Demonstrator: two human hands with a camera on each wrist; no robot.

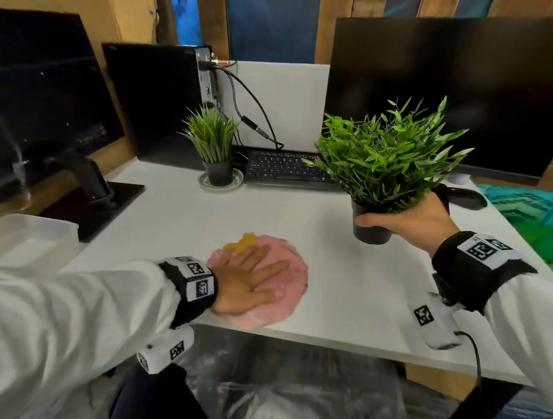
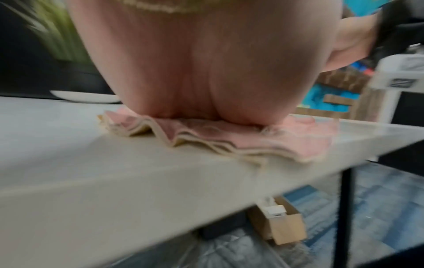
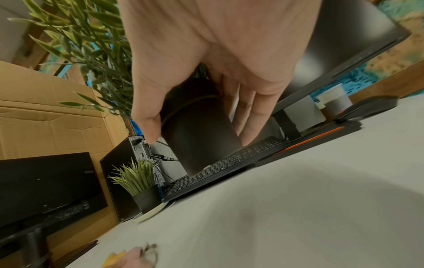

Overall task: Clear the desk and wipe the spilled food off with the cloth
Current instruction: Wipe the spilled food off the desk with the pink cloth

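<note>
A pink cloth (image 1: 287,285) (image 2: 241,141) lies on the white desk (image 1: 345,282) near its front edge. My left hand (image 1: 249,280) presses flat on it with straight, spread fingers. A yellow lump of spilled food (image 1: 241,243) sits at the cloth's far edge, just past my fingertips. My right hand (image 1: 411,221) (image 3: 195,127) grips the black pot (image 1: 372,229) (image 3: 199,137) of a leafy green plant (image 1: 383,158) and holds it just above the desk on the right, thumb across the front of the pot.
A smaller grass plant (image 1: 212,147) stands on a saucer beside the black keyboard (image 1: 285,168). A monitor (image 1: 459,91) stands at the back right, another monitor (image 1: 35,88) and a computer tower (image 1: 157,98) at the left. A clear plastic tub (image 1: 15,240) sits at the front left.
</note>
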